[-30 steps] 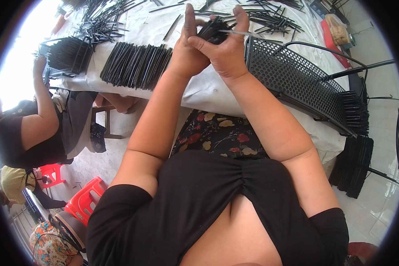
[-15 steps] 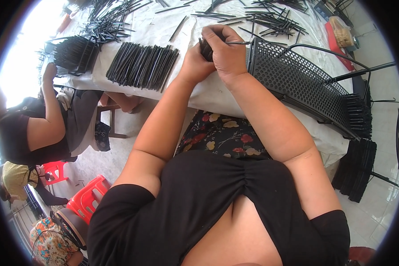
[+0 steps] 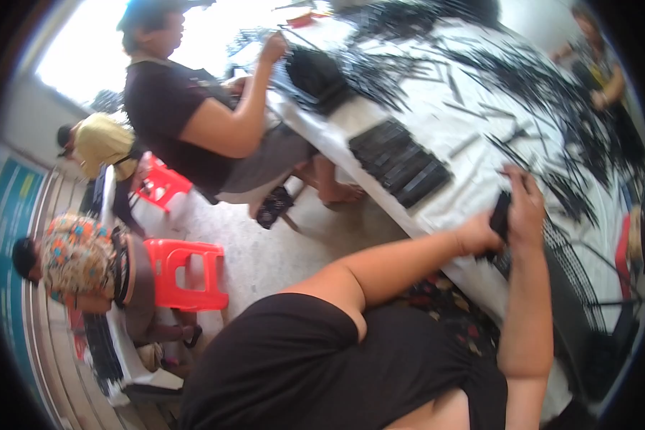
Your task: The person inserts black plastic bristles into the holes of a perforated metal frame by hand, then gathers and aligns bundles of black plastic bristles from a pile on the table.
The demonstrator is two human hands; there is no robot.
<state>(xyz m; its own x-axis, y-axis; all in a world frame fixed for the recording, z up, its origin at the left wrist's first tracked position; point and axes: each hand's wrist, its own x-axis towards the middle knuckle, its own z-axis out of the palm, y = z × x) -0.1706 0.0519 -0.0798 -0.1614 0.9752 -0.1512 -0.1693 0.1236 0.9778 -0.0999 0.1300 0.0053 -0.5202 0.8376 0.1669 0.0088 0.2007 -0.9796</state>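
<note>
A short bundle of thin black sticks (image 3: 501, 217) is upright in my left hand (image 3: 478, 233), whose fingers wrap round its lower end. Against the bundle's other side is my right hand (image 3: 527, 213), its fingers bent over at the top with the tips close together. Motion blur hides what, if anything, those fingertips pinch. Both hands are over the table edge, near a black perforated metal basket (image 3: 570, 269) partly behind my right forearm. A neat row of black sticks (image 3: 401, 161) lies on the white-covered table, to the left of my hands.
Loose black sticks (image 3: 552, 93) are strewn over the white tablecloth (image 3: 448, 208). At left a co-worker (image 3: 186, 107) sits beside a dark filled basket (image 3: 314, 77); another person (image 3: 609, 79) is at the far right. Red plastic stools (image 3: 186, 276) stand behind, near more people.
My view has swung left, so the table and my hands now appear farther right and the co-worker shows more fully. Both hands stay together at the bundle.
</note>
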